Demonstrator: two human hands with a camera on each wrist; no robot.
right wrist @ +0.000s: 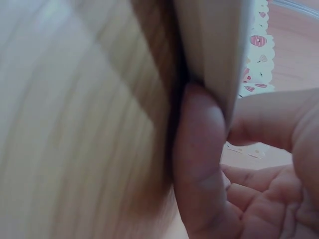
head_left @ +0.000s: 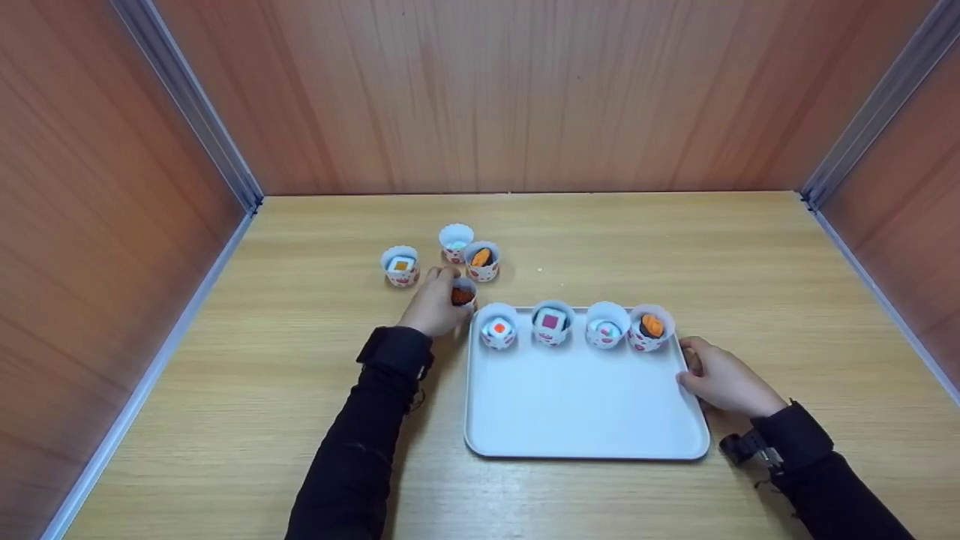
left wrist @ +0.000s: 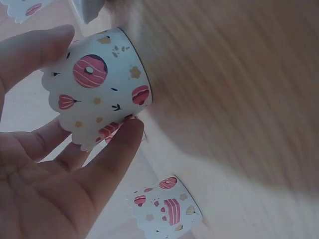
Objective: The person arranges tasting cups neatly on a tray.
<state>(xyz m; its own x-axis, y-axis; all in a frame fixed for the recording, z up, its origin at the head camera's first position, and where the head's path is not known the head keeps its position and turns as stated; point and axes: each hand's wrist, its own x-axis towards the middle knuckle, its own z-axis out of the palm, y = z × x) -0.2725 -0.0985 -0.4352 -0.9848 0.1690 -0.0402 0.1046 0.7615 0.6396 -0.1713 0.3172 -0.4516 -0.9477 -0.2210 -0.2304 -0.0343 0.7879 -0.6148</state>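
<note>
My left hand [head_left: 436, 306] grips a scalloped paper baking cup [left wrist: 99, 79] between thumb and fingers. Something reddish-brown [head_left: 462, 297] sits inside that cup, which is just off the back left corner of a white tray [head_left: 585, 412]. In the left wrist view the cup shows printed doughnuts and flowers. At the tray's right side, my right hand [head_left: 731, 382] pinches the rim, thumb above and a finger [right wrist: 199, 139] under the edge. Along the tray's back edge stand paper cups with an orange-dotted white piece [head_left: 499, 328], a purple-topped piece [head_left: 551, 321], white bits [head_left: 604, 330] and an orange-topped piece [head_left: 652, 325].
Three more paper cups stand on the wooden table [head_left: 300, 337] behind my left hand: one with a yellow-topped white square [head_left: 402, 266], one with pale contents [head_left: 456, 244], one with an orange-and-black piece [head_left: 481, 259]. Wooden panels [head_left: 525, 97] enclose the back and sides.
</note>
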